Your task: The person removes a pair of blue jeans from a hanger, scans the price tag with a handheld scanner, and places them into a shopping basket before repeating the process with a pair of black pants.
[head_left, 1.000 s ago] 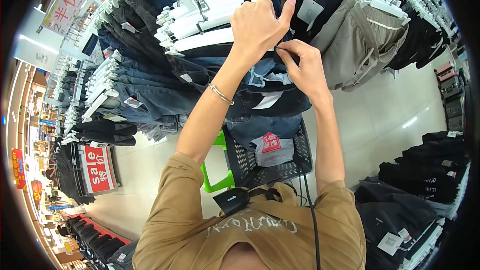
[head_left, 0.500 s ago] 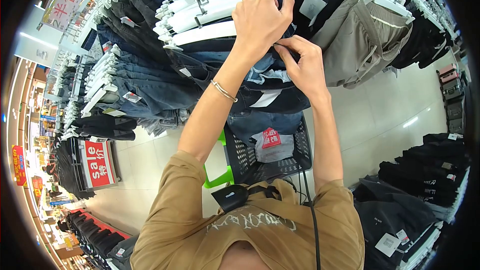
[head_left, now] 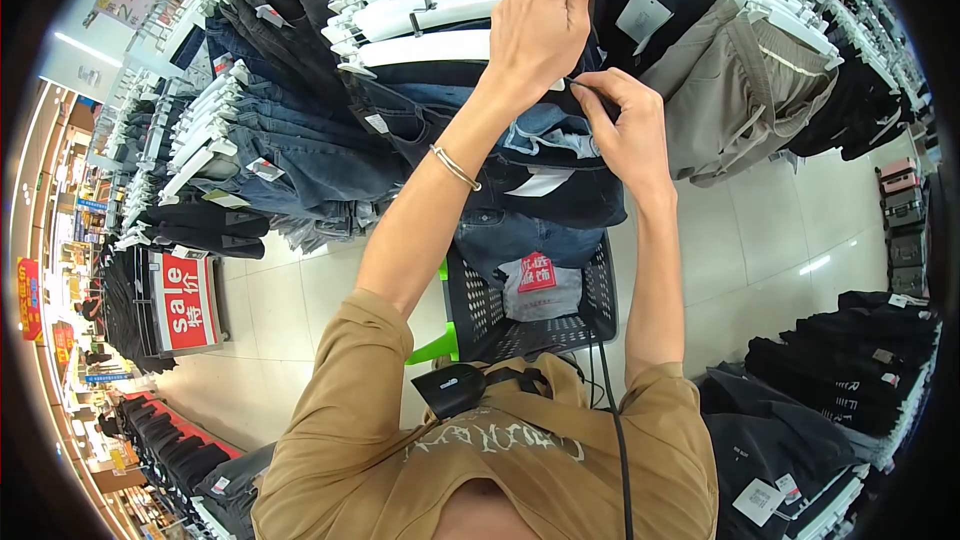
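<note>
My left hand is closed in a fist at the right end of a row of white hangers, thumb pointing up. Whatever lies inside its fingers is hidden. Just below and to the right, my right hand pinches a thin dark edge of a garment between thumb and finger. Dark jeans hang from the hangers, under my left wrist. Lighter blue denim and a white tag show between my forearms.
A black shopping basket with green handle parts holds jeans and a grey bag. Racks of jeans stand left, grey-beige trousers right. A red sale sign stands lower left. Black clothes hang lower right.
My view has shifted slightly, so the racks appear a little to the right. The left hand stays closed and the right hand keeps its pinch, both close to the hangers.
</note>
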Demonstrator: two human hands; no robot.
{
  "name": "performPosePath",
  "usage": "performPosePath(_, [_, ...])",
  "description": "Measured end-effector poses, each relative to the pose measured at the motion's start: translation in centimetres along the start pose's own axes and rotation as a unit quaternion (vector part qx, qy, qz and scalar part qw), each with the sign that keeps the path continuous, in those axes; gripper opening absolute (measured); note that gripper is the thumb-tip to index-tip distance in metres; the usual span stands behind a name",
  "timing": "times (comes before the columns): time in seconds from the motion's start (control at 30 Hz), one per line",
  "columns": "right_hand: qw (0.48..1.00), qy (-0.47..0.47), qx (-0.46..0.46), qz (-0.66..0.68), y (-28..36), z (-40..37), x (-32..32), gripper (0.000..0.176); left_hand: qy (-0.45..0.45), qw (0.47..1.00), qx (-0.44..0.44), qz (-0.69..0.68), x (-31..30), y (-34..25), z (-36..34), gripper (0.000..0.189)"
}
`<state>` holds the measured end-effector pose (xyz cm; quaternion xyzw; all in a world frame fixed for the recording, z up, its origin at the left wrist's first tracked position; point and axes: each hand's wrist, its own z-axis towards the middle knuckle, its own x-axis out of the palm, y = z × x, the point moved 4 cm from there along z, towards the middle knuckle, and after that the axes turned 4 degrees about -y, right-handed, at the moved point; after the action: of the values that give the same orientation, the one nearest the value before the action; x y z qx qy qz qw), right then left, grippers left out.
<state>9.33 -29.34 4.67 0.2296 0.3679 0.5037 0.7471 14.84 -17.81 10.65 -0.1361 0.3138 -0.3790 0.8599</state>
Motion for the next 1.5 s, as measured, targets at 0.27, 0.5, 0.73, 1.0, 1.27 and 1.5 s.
performPosePath(0.27, [0.998,0.012,-0.042,-0.05,0.7,0.1,0.4,0.008,-0.011,1.0,0.008,-0.028,-0.3,0.1,-0.1,0.058])
performPosePath(0.5, [0.994,-0.041,-0.095,-0.036,1.4,0.8,1.3,0.009,-0.011,0.999,0.028,-0.018,-0.5,0.3,-0.5,0.055])
performPosePath(0.73, [0.995,-0.089,-0.036,-0.013,0.6,-0.3,1.1,0.012,0.014,1.0,0.008,-0.023,-0.5,0.3,-1.1,0.052])
performPosePath(1.0, [0.999,-0.036,0.019,-0.01,-3.0,0.2,0.4,0.02,-0.019,0.997,0.043,-0.063,-4.0,1.2,-1.6,0.043])
performPosePath(1.27, [0.992,-0.05,0.101,-0.054,-5.8,-1.0,0.1,0.05,-0.063,0.988,-0.142,0.015,-17.8,8.0,-13.3,0.041])
performPosePath(1.5, [0.973,-0.076,0.207,-0.061,-8.9,-11.0,-0.1,0.055,0.057,0.898,-0.376,0.219,-21.8,16.6,-35.6,0.06])
